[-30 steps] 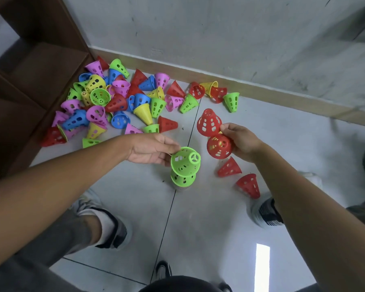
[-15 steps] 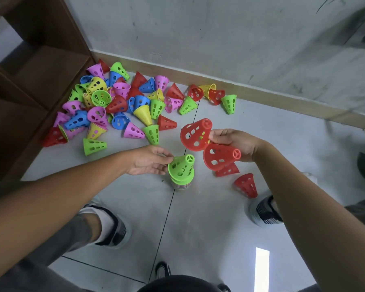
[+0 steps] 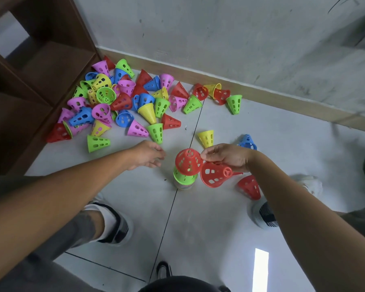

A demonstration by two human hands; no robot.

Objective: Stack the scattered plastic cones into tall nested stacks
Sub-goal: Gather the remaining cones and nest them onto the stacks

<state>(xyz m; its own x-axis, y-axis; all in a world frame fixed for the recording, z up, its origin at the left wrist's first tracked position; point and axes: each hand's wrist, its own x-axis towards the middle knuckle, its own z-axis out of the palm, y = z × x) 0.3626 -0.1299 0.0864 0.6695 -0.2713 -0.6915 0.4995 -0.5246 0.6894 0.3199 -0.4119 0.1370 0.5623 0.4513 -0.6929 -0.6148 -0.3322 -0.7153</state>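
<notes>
1. Two red cones sit in the right hand [image 3: 230,158]: an upper red cone [image 3: 189,162] pinched at its rim by the fingertips, and a lower red cone [image 3: 216,174] gripped beneath the palm, its narrow tip pointing right.
2. The stack [image 3: 184,180] stands on the floor [image 3: 198,228] directly below the upper red cone; its top is green, with paler rims showing beneath; the red one appears to be resting on or just over the green top, though contact cannot be confirmed.
3. The relation that matters: the upper cone's axis is tilted, its wide mouth facing down toward the stack; it likely needs squaring to upright over the stack's axis before it will nest fully.
4. The right hand is plainly the nearer one; the left hand [image 3: 148,154] hovers left of the stack, fingers loosely spread, holding nothing.
5. More pieces lie close by: a yellow cone [image 3: 207,138] and a blue cone [image 3: 247,142] beyond the right hand, a loose red cone [image 3: 250,187] on its side to the right, and the mixed pile [image 3: 122,102] against the wooden shelf [image 3: 40,70].
6. No brand, label or writing is legible on any cone.
</notes>
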